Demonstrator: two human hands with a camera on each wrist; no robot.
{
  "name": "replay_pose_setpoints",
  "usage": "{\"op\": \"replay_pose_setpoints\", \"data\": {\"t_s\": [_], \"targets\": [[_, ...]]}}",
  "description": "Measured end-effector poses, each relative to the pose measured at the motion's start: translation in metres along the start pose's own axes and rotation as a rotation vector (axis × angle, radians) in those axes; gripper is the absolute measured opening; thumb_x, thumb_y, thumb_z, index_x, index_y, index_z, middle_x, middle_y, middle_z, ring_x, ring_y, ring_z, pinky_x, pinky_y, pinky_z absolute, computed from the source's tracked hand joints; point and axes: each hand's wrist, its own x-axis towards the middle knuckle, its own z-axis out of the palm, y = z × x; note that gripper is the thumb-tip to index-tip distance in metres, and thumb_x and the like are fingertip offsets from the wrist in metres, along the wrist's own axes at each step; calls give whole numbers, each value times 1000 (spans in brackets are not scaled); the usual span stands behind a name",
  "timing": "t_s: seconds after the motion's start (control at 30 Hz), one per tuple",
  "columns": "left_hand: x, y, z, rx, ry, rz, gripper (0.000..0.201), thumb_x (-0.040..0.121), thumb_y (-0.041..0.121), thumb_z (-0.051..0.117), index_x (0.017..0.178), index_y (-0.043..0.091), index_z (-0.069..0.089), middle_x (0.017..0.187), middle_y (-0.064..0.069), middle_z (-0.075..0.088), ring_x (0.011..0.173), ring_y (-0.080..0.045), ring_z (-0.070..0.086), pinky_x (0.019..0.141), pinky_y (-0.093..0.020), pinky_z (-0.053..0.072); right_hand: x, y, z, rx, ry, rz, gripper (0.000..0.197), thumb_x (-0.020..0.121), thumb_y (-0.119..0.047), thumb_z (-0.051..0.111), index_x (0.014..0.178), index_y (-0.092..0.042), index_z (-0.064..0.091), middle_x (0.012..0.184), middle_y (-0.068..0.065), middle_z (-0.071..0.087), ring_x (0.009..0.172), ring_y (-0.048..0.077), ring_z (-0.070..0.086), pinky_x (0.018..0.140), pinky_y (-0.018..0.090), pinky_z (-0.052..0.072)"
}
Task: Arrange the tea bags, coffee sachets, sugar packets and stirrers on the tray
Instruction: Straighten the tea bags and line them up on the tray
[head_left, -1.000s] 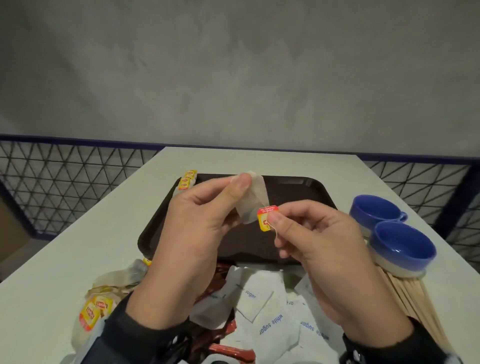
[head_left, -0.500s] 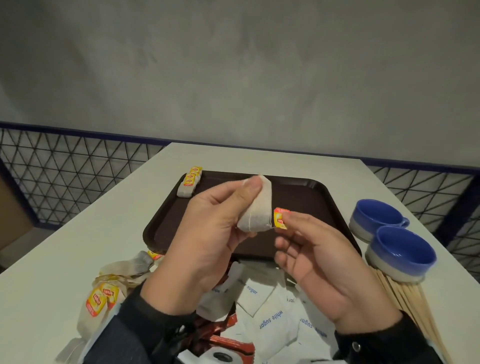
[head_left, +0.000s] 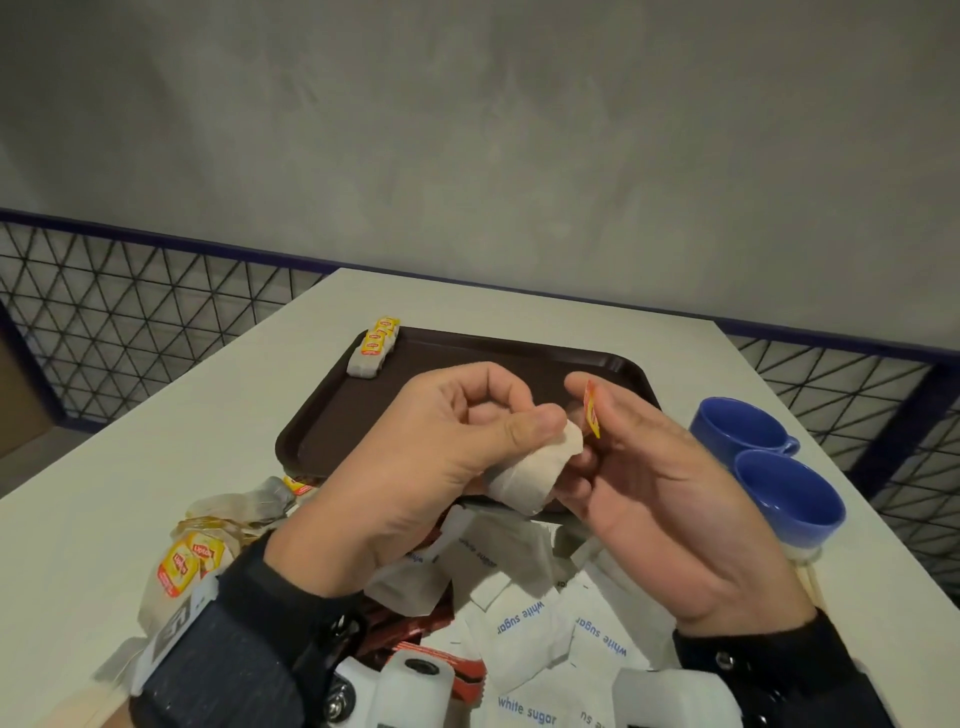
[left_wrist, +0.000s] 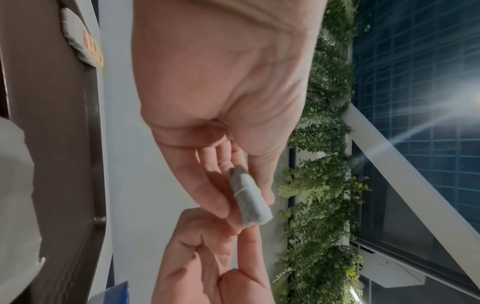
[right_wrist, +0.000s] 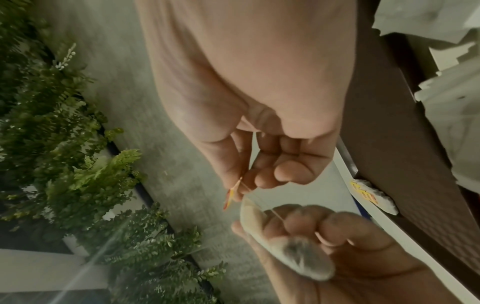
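A: Soft, papery tea bag (head_left: 530, 475), rolled into a stubby cylinder with thin string wound round its middle, gripped between thumb and curled fingers of the left hand (head_left: 415, 467), held above the near rim of the tray (head_left: 332, 415).

B: Glossy red-and-yellow tag (head_left: 591, 410), flat and edge-on, pinched between thumb and forefinger of the right hand (head_left: 654, 499); remaining fingers loosely bent. String (right_wrist: 259, 203) running taut from tag to bag, seen from the right wrist.

A: Compared with half a second back: bag tipped from upright to slanting toward 4 o'clock, tag turned from face-on to edge-on, hands drawn closer together.

B: Smooth dark brown plastic tray, rounded corners. At its 11 o'clock corner, a neat row of wrapped tea bags (head_left: 375, 349) — possibly three, too small to count.

A: Near edge, at 6 o'clock: crinkled white sugar packets (head_left: 524, 618) heaped with red coffee sachets (head_left: 415, 631). At 8 o'clock, loose tea bags (head_left: 197, 558) with limp tags.

B: At 3 o'clock, two glazed blue cups (head_left: 784, 493), well apart from the hands.
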Motion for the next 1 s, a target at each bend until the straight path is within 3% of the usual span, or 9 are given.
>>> {"op": "replay_pose_setpoints", "data": {"t_s": [0.17, 0.3, 0.43, 0.73, 0.8, 0.87, 0.93, 1.0], "targets": [[0, 2, -1, 76, 46, 42, 16, 69, 35, 82, 77, 22, 77, 75, -11, 71, 61, -15, 63, 53, -26, 52, -1, -2, -4, -202, -82, -73, 25, 83, -16, 64, 100, -6, 80, 79, 10, 66, 63, 12, 54, 56, 25, 45], [0, 1, -4, 116, 33, 60, 20, 75, 40, 78, 84, 22, 80, 86, -14, 73, 77, -30, 62, 70, -38, 48, 0, 0, -9, -353, -74, -174, 28, 80, -15, 68, 103, -5, 80, 83, 15, 69, 65, 16, 57, 56, 25, 51], [-1, 2, -5, 131, -14, 68, 22, 83, 30, 72, 92, 12, 79, 89, -13, 78, 80, -19, 74, 70, -25, 59, 1, 2, -9, -382, -76, -228, 41, 70, -17, 77, 109, -6, 77, 85, 20, 69, 67, 22, 64, 57, 27, 55], [0, 3, -2, 136, 56, 69, 25, 88, 41, 67, 92, 20, 79, 79, -3, 72, 72, -13, 67, 61, -26, 52, 5, 7, -5, -334, -47, -301, 52, 62, -16, 83, 113, -9, 73, 78, 14, 70, 66, 21, 65, 56, 25, 56], [1, 4, -5, 93, 48, 58, 17, 86, 34, 78, 98, 22, 78, 89, -6, 73, 80, -16, 68, 67, -32, 54, 5, 6, -5, -328, -18, -342, 56, 63, -16, 83, 116, -9, 70, 79, 15, 70, 67, 21, 65, 56, 24, 55], [1, 3, -8, 38, 19, 55, 27, 81, 17, 78, 108, 18, 75, 100, -11, 74, 91, -21, 71, 74, -32, 59, 5, 5, -5, -328, 17, -379, 56, 65, -14, 82, 119, -9, 67, 81, 16, 71, 68, 22, 66, 56, 24, 55], [2, 3, -11, -3, 3, 43, 38, 77, 6, 75, 114, 13, 70, 101, -10, 75, 93, -22, 74, 76, -30, 60, 5, 4, -6, -337, 45, -408, 54, 68, -11, 81, 120, -10, 66, 83, 17, 72, 69, 23, 67, 57, 25, 56], [2, 2, -12, 3, 10, 41, 37, 77, 1, 81, 110, 12, 68, 97, -10, 74, 91, -22, 75, 77, -32, 60, 5, 4, -6, -367, 63, -429, 51, 70, -11, 80, 119, -12, 66, 83, 15, 74, 70, 23, 69, 57, 25, 56]]}}
